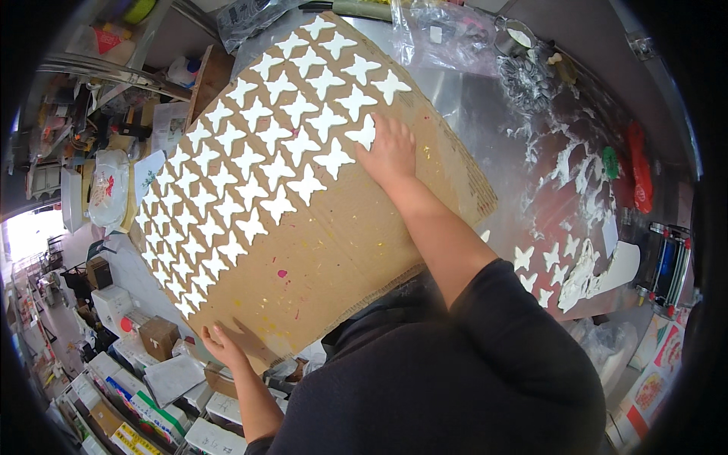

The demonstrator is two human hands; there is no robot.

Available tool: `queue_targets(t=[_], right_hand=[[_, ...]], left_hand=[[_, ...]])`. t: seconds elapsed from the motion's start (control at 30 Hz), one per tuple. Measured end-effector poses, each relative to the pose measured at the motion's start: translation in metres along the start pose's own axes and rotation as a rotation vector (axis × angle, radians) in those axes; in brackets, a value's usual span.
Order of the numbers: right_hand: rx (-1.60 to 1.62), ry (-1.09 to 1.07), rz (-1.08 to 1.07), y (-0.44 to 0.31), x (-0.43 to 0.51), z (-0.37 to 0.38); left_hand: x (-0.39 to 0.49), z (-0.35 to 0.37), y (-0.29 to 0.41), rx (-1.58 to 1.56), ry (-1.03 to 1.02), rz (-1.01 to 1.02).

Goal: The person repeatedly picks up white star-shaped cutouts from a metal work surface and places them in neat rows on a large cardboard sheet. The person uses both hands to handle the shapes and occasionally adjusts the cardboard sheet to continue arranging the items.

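A large cardboard sheet point(324, 239) lies before me, with rows of white butterfly-shaped cutouts point(276, 170) over its upper and left parts. My right hand point(391, 149) is on the sheet, its fingers over the right side of one butterfly cutout point(362, 132) at the end of a row. Whether the fingers grip that cutout is hidden. At the sheet's lower left edge is my left hand point(224, 345), fingers spread, with nothing visible in it. Several more white butterfly cutouts point(551, 256) lie on the metal table to the right, beside white dough-like scraps point(577, 278).
White powder streaks the metal table point(489, 114). A metal container point(513, 35) and clear plastic bags point(443, 40) stand at its back. A red plastic bag point(640, 168) and a green cutter-like piece point(610, 162) lie at the right. Boxes point(159, 336) crowd the lower left.
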State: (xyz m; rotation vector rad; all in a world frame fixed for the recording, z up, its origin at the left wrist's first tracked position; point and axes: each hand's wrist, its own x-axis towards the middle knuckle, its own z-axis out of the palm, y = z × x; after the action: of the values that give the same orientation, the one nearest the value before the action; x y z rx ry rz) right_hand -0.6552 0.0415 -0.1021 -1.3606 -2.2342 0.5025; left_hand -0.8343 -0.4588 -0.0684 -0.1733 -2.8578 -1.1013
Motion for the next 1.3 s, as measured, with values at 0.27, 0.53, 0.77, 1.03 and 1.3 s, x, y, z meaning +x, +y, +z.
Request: queue_targets(t=[0.27,0.53,0.77,1.03,1.3], right_hand=[[0.028,-0.034,0.053,-0.008,0.002,-0.008],[0.242,0.102,0.182,0.142,-0.138,-0.141],[-0.211,-0.075,0.195,0.222,-0.243,-0.221],[-0.168,-0.245,0.010,0.234,-0.212,-0.235],[-0.142,-0.229,0.476,0.137,-0.197,-0.153]], left_hand=[[-0.009,0.000,-0.001,0.105,-0.014,0.032],[0.000,0.014,0.024,0.167,-0.107,0.101],[-0.017,0.045,0.070,0.141,-0.159,0.294],[-0.076,0.068,0.118,0.193,-0.319,0.644],[-0.106,0.080,0.137,0.184,-0.460,0.659]])
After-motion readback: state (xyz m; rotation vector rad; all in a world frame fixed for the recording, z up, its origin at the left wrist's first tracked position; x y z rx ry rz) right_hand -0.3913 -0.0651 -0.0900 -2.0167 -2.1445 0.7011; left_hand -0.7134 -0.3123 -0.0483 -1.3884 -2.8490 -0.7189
